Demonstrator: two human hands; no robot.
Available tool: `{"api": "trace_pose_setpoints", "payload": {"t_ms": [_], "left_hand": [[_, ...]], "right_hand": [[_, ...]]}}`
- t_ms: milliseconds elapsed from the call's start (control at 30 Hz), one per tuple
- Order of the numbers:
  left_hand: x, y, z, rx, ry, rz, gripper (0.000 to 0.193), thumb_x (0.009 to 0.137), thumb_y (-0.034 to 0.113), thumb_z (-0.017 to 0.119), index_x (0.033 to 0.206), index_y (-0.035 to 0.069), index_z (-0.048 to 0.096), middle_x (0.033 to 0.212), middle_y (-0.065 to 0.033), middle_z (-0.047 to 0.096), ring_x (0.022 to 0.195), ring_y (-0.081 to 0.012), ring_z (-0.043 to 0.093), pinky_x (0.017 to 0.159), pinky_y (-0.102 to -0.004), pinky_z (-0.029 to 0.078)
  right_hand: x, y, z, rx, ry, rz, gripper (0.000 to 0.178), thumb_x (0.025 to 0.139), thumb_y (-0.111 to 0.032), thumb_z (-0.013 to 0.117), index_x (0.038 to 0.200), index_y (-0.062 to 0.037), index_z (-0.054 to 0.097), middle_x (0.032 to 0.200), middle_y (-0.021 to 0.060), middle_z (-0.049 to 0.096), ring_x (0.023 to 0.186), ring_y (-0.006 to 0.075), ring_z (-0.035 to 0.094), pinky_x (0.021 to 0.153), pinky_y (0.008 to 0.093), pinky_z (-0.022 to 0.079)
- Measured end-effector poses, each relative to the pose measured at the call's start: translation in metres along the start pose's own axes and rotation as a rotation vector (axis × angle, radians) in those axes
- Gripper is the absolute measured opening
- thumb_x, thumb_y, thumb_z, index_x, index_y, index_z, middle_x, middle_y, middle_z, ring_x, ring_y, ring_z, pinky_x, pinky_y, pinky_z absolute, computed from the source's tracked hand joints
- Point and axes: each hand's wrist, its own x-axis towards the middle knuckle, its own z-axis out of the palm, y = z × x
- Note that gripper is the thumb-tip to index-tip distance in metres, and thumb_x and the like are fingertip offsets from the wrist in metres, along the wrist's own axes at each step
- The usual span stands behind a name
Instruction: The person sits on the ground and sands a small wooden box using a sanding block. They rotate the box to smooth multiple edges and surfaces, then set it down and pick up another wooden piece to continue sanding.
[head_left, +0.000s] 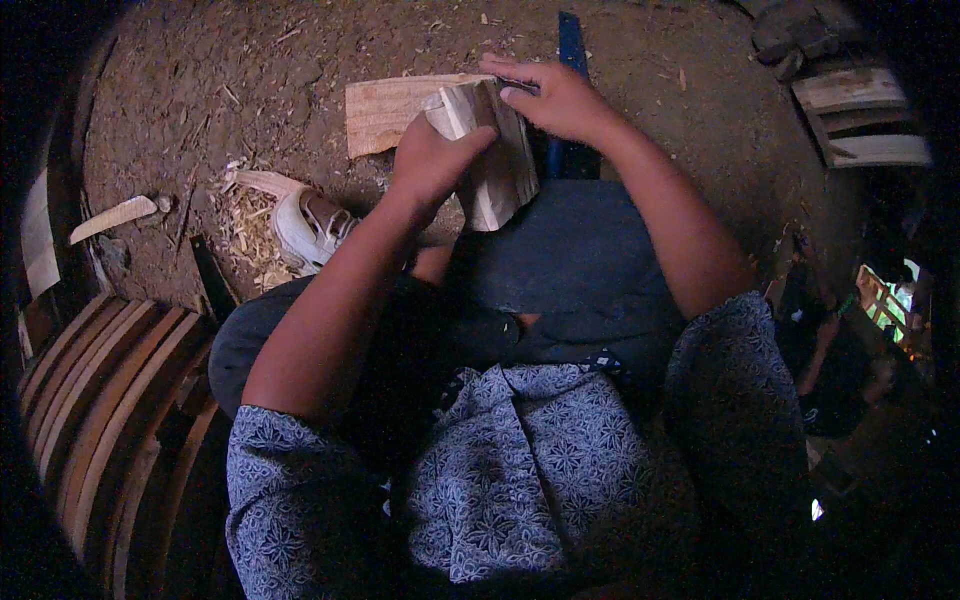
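Observation:
My left hand (438,160) is wrapped round a wood block (490,165), its thumb lying across the near face. Pale stripes run along the block, which is tilted above my dark-clad leg. At its far right corner is my right hand (560,100), fingers stretched to the left and thumb apart below them. A dark sliver shows between that thumb and the fingers; whether it is a thin object or shadow I cannot tell. Behind the block lies a flat, light wood board (375,112). A blue flat bar (570,42) passes behind my right hand.
A white shoe (305,230) stands beside wood shavings (258,222) on the dirt floor (270,70). Stacked boards (110,385) fill the left side. A pale wood strip (115,218) lies farther off. More wood pieces (860,120) are at the far right, and another person (840,365) sits in shadow.

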Motion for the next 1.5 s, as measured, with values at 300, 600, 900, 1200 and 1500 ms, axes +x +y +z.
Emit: {"api": "trace_pose_setpoints", "payload": {"t_ms": [300, 600, 900, 1200, 1500], "left_hand": [[-0.002, -0.001, -0.001, -0.06, -0.001, -0.034, 0.046, 0.072, 0.023, 0.071, 0.111, 0.0, 0.057, 0.101, -0.0128, 0.065, 0.09, -0.0216, 0.064, 0.08, -0.0333, 0.05], [0.002, -0.01, 0.0, -0.121, 0.003, -0.05, 0.047, 0.072, 0.023, 0.071, 0.111, 0.0, 0.057, 0.1, -0.0134, 0.065, 0.089, -0.0214, 0.064, 0.076, -0.033, 0.051], [-0.002, 0.002, 0.0, -0.04, -0.017, -0.104, 0.048, 0.072, 0.025, 0.069, 0.111, 0.001, 0.058, 0.1, -0.0127, 0.065, 0.089, -0.0216, 0.064, 0.079, -0.0331, 0.05], [-0.002, -0.003, 0.0, -0.019, 0.006, -0.038, 0.047, 0.072, 0.025, 0.07, 0.111, 0.001, 0.058, 0.101, -0.0134, 0.065, 0.091, -0.0222, 0.064, 0.08, -0.0335, 0.05], [0.003, -0.011, 0.002, 0.016, 0.024, -0.022, 0.048, 0.071, 0.025, 0.073, 0.11, 0.0, 0.058, 0.1, -0.0127, 0.065, 0.088, -0.0209, 0.065, 0.077, -0.0342, 0.051]], "right_hand": [[0.006, -0.019, 0.015, 0.243, -0.055, -0.021, 0.039, 0.098, -0.026, 0.04, 0.129, -0.0041, 0.05, 0.127, 0.0106, 0.055, 0.12, 0.0181, 0.048, 0.103, 0.0301, 0.034], [0.012, 0.009, -0.004, 0.155, -0.101, 0.386, 0.038, 0.095, -0.036, 0.047, 0.126, -0.0155, 0.056, 0.109, 0.0032, 0.064, 0.087, 0.0106, 0.056, 0.074, 0.0276, 0.049], [0.006, 0.011, -0.013, 0.169, -0.213, 0.27, 0.035, 0.095, -0.032, 0.049, 0.127, -0.0196, 0.056, 0.113, 0.0015, 0.063, 0.088, 0.0082, 0.055, 0.068, 0.0254, 0.049], [0.009, -0.049, 0.012, 0.213, -0.08, 0.091, 0.031, 0.096, -0.023, 0.047, 0.12, -0.0098, 0.059, 0.114, 0.0052, 0.064, 0.098, 0.0121, 0.058, 0.082, 0.0272, 0.047], [0.008, -0.051, 0.012, 0.214, -0.095, 0.106, 0.031, 0.096, -0.022, 0.047, 0.119, -0.0048, 0.059, 0.112, 0.009, 0.064, 0.106, 0.0135, 0.056, 0.093, 0.0289, 0.042]]}}
